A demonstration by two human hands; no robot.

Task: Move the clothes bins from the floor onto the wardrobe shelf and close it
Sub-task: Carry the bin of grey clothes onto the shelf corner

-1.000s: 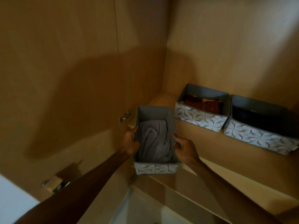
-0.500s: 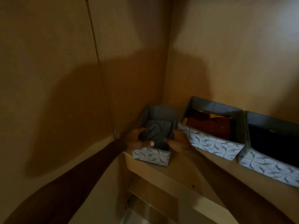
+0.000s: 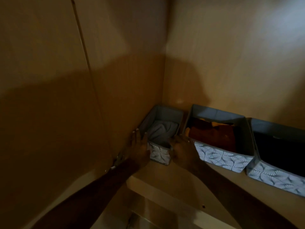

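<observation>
A small patterned fabric bin (image 3: 159, 154) with grey clothes (image 3: 163, 131) sits on the wardrobe shelf (image 3: 166, 180), deep in the left back corner. My left hand (image 3: 138, 143) lies flat against its left side with the thumb on the rim. Pressed against the bin's right side is my right hand (image 3: 181, 148). The bin is held between both hands. A larger bin (image 3: 222, 158) with rust and orange clothes stands just to its right. A third bin (image 3: 277, 179) with dark clothes follows at the far right.
The wardrobe's wooden side wall (image 3: 125, 90) and back wall (image 3: 231, 63) close in the corner. A metal hinge (image 3: 117, 160) sits on the left panel near my left wrist. A lower shelf edge (image 3: 165, 210) shows below.
The small bin has gone from above the shelf's front edge to the back left corner, beside the rust-clothes bin. My hands have slid from its middle to its front sides, fingers straightened.
</observation>
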